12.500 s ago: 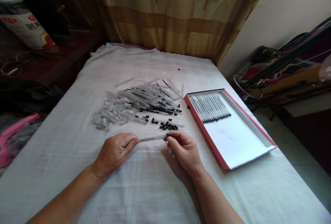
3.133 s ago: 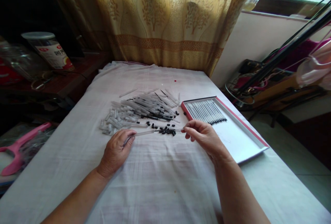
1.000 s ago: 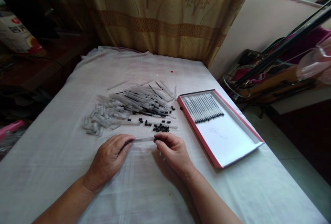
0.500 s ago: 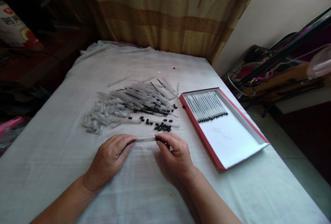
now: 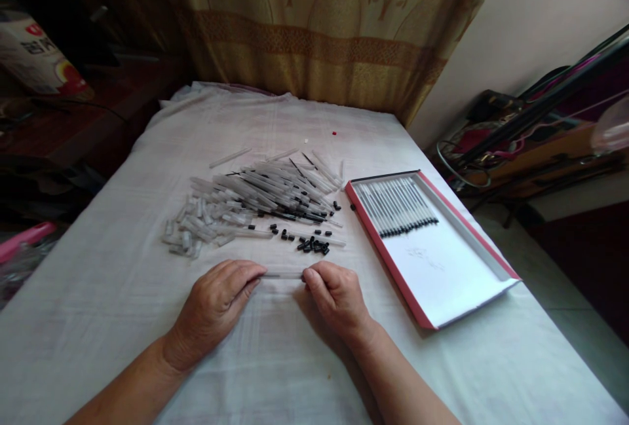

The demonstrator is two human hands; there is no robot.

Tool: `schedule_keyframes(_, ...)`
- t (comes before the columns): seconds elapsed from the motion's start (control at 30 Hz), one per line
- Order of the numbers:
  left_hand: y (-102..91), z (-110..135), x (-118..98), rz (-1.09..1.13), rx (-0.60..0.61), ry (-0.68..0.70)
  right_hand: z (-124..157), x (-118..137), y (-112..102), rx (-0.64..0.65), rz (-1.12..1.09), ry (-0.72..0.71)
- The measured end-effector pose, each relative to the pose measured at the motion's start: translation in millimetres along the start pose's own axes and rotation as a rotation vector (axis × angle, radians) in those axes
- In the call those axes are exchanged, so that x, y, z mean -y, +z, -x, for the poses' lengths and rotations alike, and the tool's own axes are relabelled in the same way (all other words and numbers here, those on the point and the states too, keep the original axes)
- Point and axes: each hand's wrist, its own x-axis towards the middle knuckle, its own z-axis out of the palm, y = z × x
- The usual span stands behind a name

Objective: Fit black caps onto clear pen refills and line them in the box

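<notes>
A clear pen (image 5: 284,275) lies level between my two hands, low over the cloth. My left hand (image 5: 216,304) pinches its left end between thumb and fingers. My right hand (image 5: 339,297) is closed on its right end, and the fingers hide that tip. Just beyond are small black end plugs (image 5: 313,245) in a loose cluster. Behind them lies a heap of clear pen barrels (image 5: 260,186), some with dark refills, and to its left a pile of translucent caps (image 5: 194,225).
To the right, a shallow red-edged box (image 5: 393,281) holds a row of pens (image 5: 398,205) with black ends. A white cloth (image 5: 113,268) covers the table, and a patterned curtain (image 5: 314,38) hangs behind. A red bit (image 5: 334,133) lies at the back.
My right fingers have curled tighter around the pen's right end. The whole view has shifted slightly; the piles and box look unchanged.
</notes>
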Motion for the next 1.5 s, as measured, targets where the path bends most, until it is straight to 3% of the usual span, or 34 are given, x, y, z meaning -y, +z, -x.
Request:
schedule_keyframes(0.27,0.3,1,3,-0.026,-0.008,-0.051,0,2,1,-0.018,-0.186,0.035)
schedule_keyframes(0.5,0.5,1,3,-0.017,0.001,-0.050,0,0,1,-0.022,-0.082,0.013)
schedule_keyframes(0.7,1.4,0,2,-0.022,0.010,-0.063,1,0,1,-0.031,-0.164,0.030)
schedule_keyframes(1.0,-9.5,-1,8,-0.094,0.032,-0.147,1,-2,0,-0.197,-0.303,0.121)
schedule_keyframes(1.23,-7.2,1,10,-0.033,-0.059,-0.218,1,-3,3,-0.193,-0.351,0.168)
schedule_keyframes(1.33,-7.2,2,10,-0.021,-0.038,-0.273,2,-3,3,-0.187,-0.378,0.184)
schedule_keyframes(1.5,-10.0,-1,9,-0.014,0.017,-0.248,3,-3,4,-0.182,-0.394,0.202)
